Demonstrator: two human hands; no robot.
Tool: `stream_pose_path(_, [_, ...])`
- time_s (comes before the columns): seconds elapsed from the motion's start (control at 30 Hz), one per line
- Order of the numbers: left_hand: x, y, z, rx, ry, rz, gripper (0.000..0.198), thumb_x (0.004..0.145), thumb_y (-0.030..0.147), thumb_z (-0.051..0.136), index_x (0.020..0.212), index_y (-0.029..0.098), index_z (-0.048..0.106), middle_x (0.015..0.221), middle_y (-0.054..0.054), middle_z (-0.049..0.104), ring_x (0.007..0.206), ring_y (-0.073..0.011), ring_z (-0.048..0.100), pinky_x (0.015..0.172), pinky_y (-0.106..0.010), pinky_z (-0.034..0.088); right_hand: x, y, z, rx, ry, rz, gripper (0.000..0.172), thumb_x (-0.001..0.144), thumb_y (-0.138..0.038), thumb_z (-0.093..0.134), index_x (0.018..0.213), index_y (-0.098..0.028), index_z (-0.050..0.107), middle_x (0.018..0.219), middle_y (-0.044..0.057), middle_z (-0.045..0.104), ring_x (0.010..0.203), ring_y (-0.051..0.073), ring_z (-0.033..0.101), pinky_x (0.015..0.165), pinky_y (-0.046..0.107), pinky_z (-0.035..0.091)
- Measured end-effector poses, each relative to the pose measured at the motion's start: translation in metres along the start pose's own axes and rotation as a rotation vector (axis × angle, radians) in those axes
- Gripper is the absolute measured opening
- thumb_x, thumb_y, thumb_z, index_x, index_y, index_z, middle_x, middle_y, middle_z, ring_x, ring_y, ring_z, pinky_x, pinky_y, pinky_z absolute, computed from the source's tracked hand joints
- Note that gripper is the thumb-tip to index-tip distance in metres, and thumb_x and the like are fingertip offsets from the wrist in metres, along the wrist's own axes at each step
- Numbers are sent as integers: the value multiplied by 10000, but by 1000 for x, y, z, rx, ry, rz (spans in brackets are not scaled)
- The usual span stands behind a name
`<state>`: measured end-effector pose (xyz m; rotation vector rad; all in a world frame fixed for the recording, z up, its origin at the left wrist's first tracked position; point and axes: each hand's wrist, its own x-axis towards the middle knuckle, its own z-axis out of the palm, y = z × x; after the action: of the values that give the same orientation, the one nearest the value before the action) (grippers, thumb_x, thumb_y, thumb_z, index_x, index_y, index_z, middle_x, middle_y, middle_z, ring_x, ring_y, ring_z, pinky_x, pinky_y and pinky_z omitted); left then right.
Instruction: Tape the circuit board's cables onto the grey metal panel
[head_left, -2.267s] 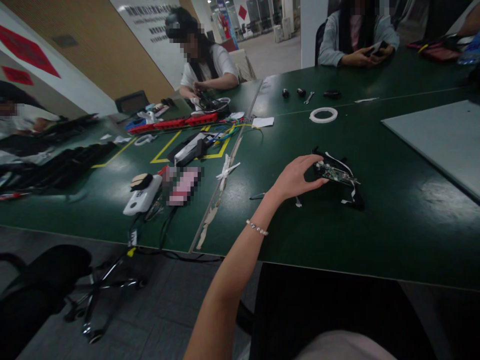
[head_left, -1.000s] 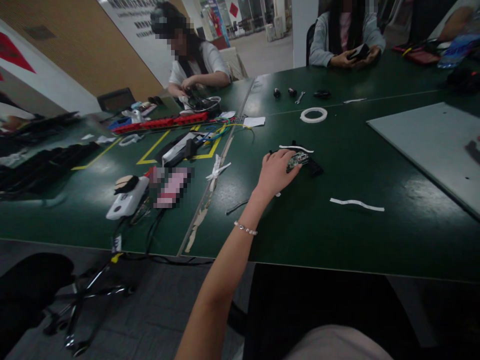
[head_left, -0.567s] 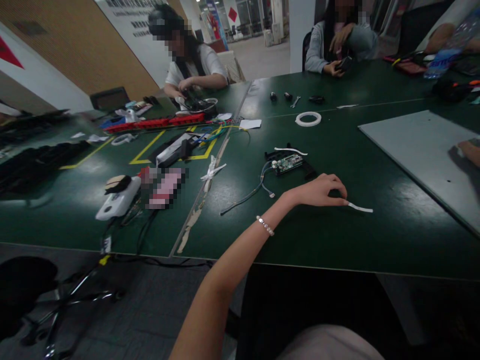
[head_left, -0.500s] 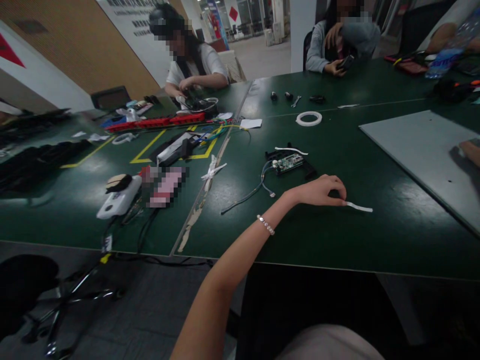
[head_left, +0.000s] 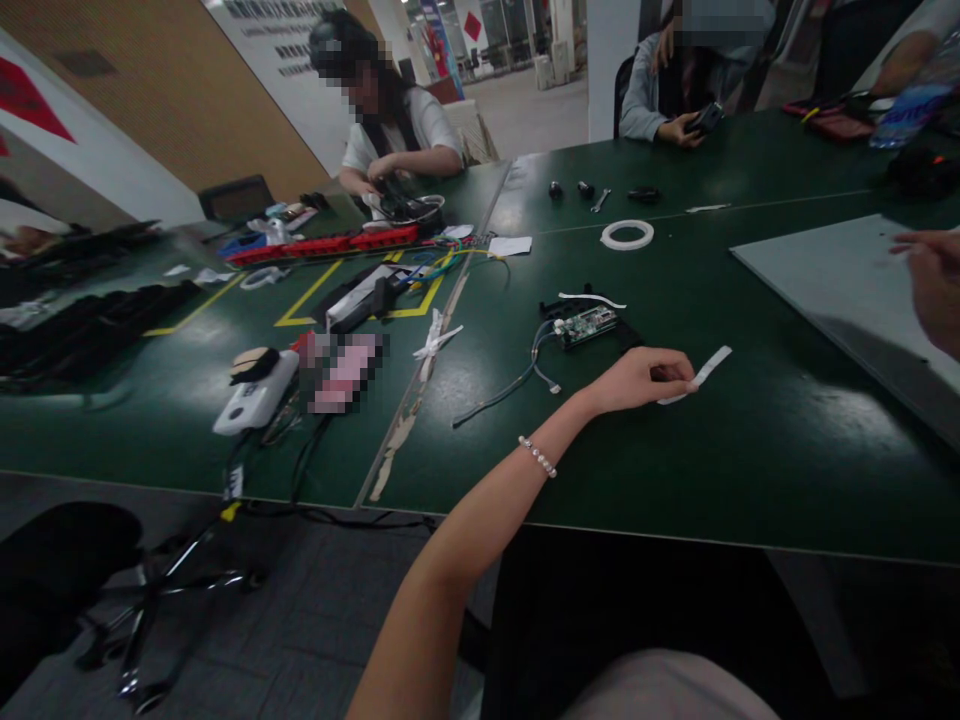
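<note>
My left hand (head_left: 660, 378), with a beaded bracelet at the wrist, pinches a strip of white tape (head_left: 714, 366) just above the green table. One end of the strip slants up to the right; a short piece shows beneath the fingers. Left of the fingers lies a small green circuit board (head_left: 589, 325) on a black part, with grey cables (head_left: 501, 397) running from it. Another white strip (head_left: 592, 298) rests across the black part. At the right edge my right hand (head_left: 936, 290) is over a grey panel, partly cut off, its visible fingers stretched out.
A roll of white tape (head_left: 627, 235) lies beyond the circuit board. The grey panel (head_left: 810, 255) covers the right side. To the left are a white power strip (head_left: 259, 390), a blurred pink phone-like object (head_left: 345, 375) and crumpled white tape (head_left: 435, 338). Two people sit across the table.
The tape strip in my left hand has swung from lying flat to pointing up and right. My right hand has come further into view, fingers now showing. The view has shifted slightly.
</note>
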<state>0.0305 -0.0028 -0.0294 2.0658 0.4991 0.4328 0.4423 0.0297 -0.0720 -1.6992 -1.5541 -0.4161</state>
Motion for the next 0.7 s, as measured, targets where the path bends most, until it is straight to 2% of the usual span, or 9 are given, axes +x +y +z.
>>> stream_pose_path(0.13, [1,-1,-4,8,278,-24,251,952,344,400,1059,181,557,1082,-61,635,948,-139,622,831,-331,523,-8,-123,-19,464,-71,-43,313,922,-299,472,1109,-145,670,1005,106,665,850,130,631,779,241,476])
stream_pose_path(0.2, [1,-4,-4,38,413,-12,248,959,333,380,1047,170,545,1064,-73,634,933,-134,619,817,-324,519,-14,-175,-32,562,-123,-101,258,907,-281,504,1060,-147,664,982,85,664,842,126,635,775,234,482])
stream_pose_path(0.23, [2,-7,-2,48,464,-14,235,955,333,392,1023,167,544,1022,-69,641,895,-131,623,792,-318,521,-18,-197,-37,575,-184,-175,221,901,-256,506,1021,-150,659,917,64,665,794,116,631,748,226,479])
stream_pose_path(0.3, [3,-13,2,58,533,-34,204,934,332,438,969,165,549,923,-48,649,800,-123,620,728,-299,518,-30,-233,-46,541,-347,-418,148,880,-198,494,901,-153,634,822,31,639,724,100,599,695,217,457])
stream_pose_path(0.37, [4,-19,6,46,576,-43,163,901,313,493,902,162,557,844,-27,645,745,-118,609,690,-277,503,-44,-261,-50,380,-451,-674,157,871,-174,455,830,-146,604,820,39,617,706,110,561,637,230,411])
stream_pose_path(0.47, [7,-24,9,-19,637,-42,132,863,283,534,804,166,556,773,-16,639,725,-122,601,677,-261,488,-64,-288,-49,107,-434,-899,208,880,-136,401,862,-125,608,827,66,605,621,115,508,533,245,304])
stream_pose_path(0.57, [8,-26,8,-72,657,-65,113,846,263,544,767,184,556,755,-23,643,701,-131,598,664,-273,489,-75,-303,-47,-16,-382,-967,245,890,-93,372,917,-125,614,850,76,611,589,109,490,510,253,240])
stream_pose_path(0.7, [8,-30,6,-74,649,-74,77,813,233,567,741,207,554,760,-26,644,708,-153,602,677,-307,498,-78,-316,-52,-124,-413,-928,255,894,-93,363,904,-125,615,848,105,607,611,136,509,502,267,213])
